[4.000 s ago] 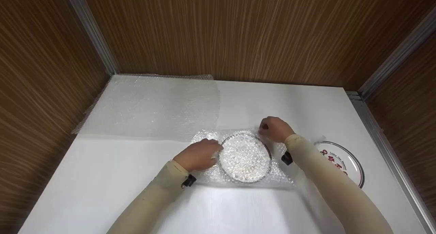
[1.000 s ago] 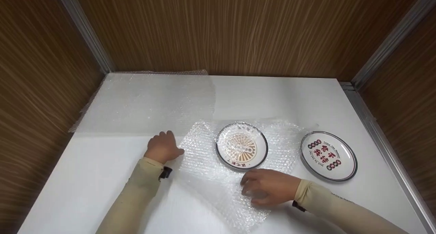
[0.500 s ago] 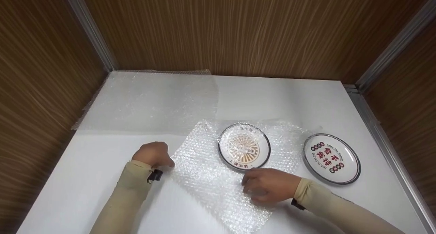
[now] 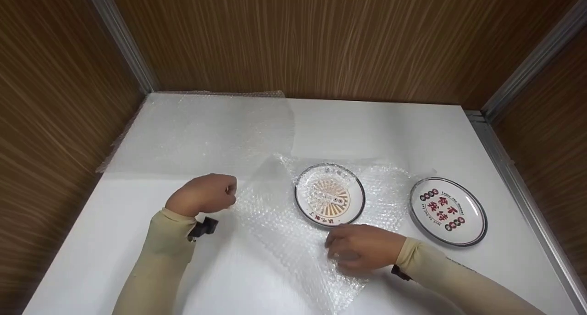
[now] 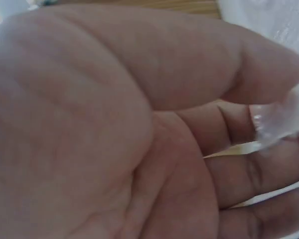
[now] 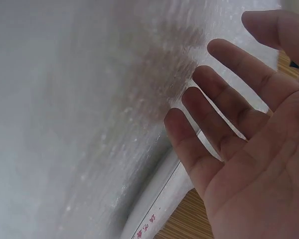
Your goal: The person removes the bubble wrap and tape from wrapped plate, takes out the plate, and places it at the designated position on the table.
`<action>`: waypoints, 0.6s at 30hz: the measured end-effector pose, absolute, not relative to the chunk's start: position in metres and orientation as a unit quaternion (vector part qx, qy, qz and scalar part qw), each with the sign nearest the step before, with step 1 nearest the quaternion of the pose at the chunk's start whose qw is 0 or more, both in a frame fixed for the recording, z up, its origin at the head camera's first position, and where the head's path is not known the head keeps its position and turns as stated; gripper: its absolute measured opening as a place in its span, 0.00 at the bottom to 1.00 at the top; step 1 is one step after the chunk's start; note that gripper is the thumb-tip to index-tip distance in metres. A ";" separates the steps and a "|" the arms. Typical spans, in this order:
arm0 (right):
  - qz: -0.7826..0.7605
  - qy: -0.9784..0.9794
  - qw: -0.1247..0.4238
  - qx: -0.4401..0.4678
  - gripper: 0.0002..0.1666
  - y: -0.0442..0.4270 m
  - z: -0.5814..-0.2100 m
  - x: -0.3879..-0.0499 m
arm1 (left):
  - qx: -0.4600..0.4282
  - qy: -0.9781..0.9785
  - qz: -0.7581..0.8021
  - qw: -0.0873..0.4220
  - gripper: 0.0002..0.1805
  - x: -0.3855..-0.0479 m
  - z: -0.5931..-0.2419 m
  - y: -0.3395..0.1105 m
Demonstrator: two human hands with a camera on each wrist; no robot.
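In the head view, a round white plate (image 4: 341, 210) with a dark rim and an orange sunburst print lies on a sheet of bubble wrap (image 4: 279, 228). Bubbly glints show over the plate's left part. My left hand (image 4: 204, 193) pinches the left edge of this sheet between thumb and fingers, lifted slightly; the left wrist view shows the wrap (image 5: 284, 107) at the fingertips. My right hand (image 4: 364, 248) rests on the sheet just in front of the plate. Its fingers are loosely spread and grip nothing in the right wrist view.
A second white plate (image 4: 451, 209) with red characters and a dark rim lies to the right on the white table (image 4: 367, 127). More bubble wrap (image 4: 197, 131) is laid flat at the back left. Wood-grain panels (image 4: 293, 40) enclose the back and both sides.
Four seconds ago bubble wrap covered the plate; its print shows now. My left hand has moved left, then up, pinching and raising the sheet's edge. Lately the right hand has barely moved.
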State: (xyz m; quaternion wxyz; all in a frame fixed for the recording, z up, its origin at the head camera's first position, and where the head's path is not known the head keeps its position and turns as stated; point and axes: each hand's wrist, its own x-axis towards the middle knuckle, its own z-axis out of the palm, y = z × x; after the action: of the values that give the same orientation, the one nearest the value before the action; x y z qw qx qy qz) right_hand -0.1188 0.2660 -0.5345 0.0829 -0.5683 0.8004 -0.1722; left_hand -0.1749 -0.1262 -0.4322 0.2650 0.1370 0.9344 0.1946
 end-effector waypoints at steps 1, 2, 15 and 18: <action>-0.171 0.802 0.086 -0.566 0.12 0.266 -0.534 -0.118 | 0.141 0.937 0.196 0.253 0.05 -0.176 -0.429 -0.125; -0.170 0.803 0.090 -0.564 0.12 0.265 -0.534 -0.118 | 0.142 0.940 0.195 0.240 0.06 -0.178 -0.426 -0.123; -0.137 0.814 0.067 -0.561 0.11 0.265 -0.536 -0.113 | 0.127 0.977 0.112 0.132 0.07 -0.219 -0.412 -0.121; -0.114 0.821 0.057 -0.556 0.15 0.263 -0.539 -0.107 | 0.120 0.980 0.113 0.107 0.07 -0.233 -0.414 -0.121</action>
State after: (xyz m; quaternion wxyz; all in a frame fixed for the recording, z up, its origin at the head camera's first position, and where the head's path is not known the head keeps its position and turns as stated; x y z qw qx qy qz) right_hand -0.1069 0.2627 -0.5385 0.0568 -0.5563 0.8212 -0.1139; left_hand -0.2330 -0.1212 -0.4144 0.1065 0.1205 0.9805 0.1131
